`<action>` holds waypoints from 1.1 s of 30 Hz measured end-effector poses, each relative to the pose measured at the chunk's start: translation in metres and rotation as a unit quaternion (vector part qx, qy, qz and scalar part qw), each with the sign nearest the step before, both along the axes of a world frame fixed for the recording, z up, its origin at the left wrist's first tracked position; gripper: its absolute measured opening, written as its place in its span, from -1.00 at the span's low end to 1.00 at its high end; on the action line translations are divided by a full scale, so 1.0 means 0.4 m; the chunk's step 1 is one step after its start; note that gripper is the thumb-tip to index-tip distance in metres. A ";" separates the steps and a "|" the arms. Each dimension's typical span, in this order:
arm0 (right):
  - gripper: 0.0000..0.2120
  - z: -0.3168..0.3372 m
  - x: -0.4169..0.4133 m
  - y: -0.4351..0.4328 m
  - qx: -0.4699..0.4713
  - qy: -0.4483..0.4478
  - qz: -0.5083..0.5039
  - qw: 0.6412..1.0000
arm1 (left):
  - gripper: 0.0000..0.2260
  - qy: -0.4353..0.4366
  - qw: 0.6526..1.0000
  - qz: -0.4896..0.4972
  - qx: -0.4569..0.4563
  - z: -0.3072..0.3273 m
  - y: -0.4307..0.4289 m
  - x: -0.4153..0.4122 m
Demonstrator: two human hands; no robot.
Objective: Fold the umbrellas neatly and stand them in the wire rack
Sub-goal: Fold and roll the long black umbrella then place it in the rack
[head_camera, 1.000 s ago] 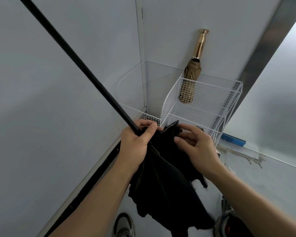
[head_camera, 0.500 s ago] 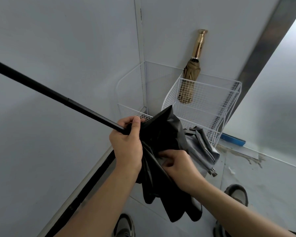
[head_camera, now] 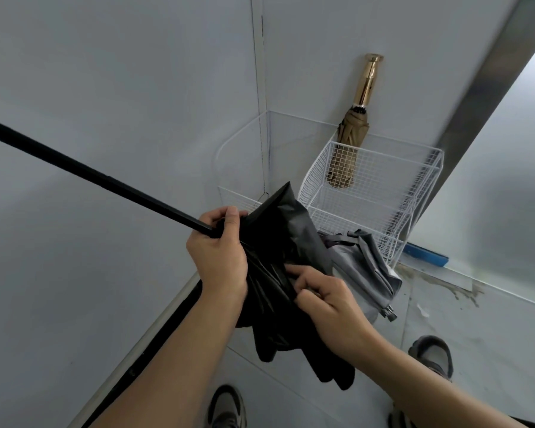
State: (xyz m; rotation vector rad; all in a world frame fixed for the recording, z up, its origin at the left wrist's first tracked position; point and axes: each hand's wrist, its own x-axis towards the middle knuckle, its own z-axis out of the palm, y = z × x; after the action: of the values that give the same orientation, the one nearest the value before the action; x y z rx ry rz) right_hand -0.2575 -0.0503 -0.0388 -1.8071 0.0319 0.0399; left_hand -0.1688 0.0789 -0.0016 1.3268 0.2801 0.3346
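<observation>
The person's left hand (head_camera: 218, 257) is clenched around the black umbrella (head_camera: 284, 239) just where the long black shaft (head_camera: 90, 177) enters the cloth; the shaft runs up and out past the left edge of the view. The right hand (head_camera: 325, 301) pinches a fold of the black cloth between thumb and curled fingers, close below the left hand. The loose cloth hangs down between both forearms, above the floor (head_camera: 476, 335), and one stiff flap of it stands up in front of the wire rack (head_camera: 414, 186).

The white rack stands on the floor in the corner of the room, against the back wall. A folded tan umbrella (head_camera: 349, 140) stands upright in the rack's back left corner, its gold handle (head_camera: 368, 80) leaning on the wall above the rim. A grey umbrella (head_camera: 365, 267) lies loosely bunched at the front of the rack, just beside the black cloth; whether it rests in the rack or on the floor cannot be told.

A blue strip (head_camera: 426, 256) lies on the floor at the rack's right foot. One shoe (head_camera: 227, 407) shows at the bottom edge, another (head_camera: 433, 353) further right
</observation>
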 end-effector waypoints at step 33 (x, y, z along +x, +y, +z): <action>-0.73 0.021 0.060 -0.116 -0.219 -0.101 -0.173 0.955 | -0.93 0.049 0.932 -0.335 0.131 -0.027 -0.032 -0.029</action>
State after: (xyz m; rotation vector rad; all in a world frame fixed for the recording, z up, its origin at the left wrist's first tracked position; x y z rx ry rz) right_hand -0.2335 -0.0966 -0.0305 -2.2148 0.2274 -0.4325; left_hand -0.1806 0.0660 -0.0125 1.6182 -0.1506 -0.2826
